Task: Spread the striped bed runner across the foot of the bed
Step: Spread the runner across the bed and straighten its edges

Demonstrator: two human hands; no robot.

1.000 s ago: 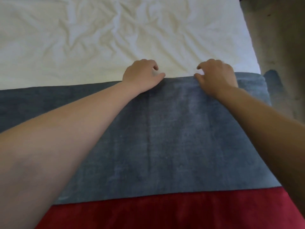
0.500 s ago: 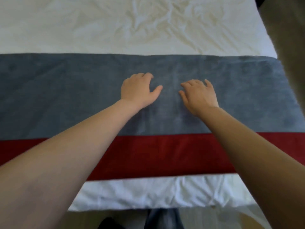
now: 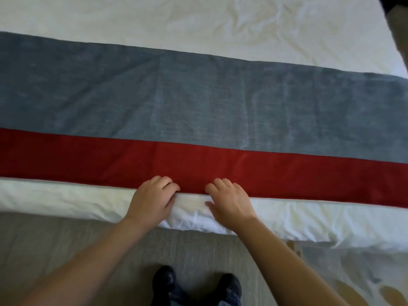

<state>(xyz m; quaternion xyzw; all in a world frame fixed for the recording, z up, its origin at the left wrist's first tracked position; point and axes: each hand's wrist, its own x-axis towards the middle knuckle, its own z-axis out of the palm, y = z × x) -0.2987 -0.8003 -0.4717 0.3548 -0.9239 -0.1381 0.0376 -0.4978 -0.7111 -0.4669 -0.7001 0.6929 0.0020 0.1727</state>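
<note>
The striped bed runner (image 3: 198,102) lies flat across the white bed (image 3: 198,21), with a wide blue-grey band on the far side and a red band (image 3: 287,173) on the near side. Both hands are at its near red edge, close together. My left hand (image 3: 152,199) has its fingers curled over the edge and its thumb below it, pinching the hem. My right hand (image 3: 228,200) lays its fingers on the red band with the thumb under the edge, pinching it too.
A strip of white sheet (image 3: 66,199) shows between the runner and the bed's near edge. Grey carpet (image 3: 66,250) lies below, with my dark shoes (image 3: 194,286) on it. A patterned fabric (image 3: 364,279) lies on the floor at the lower right.
Both hands slid back from the runner's far blue edge, over the blue band, to its near red edge and took hold of it. The view pulled back to show the bed's foot and floor.
</note>
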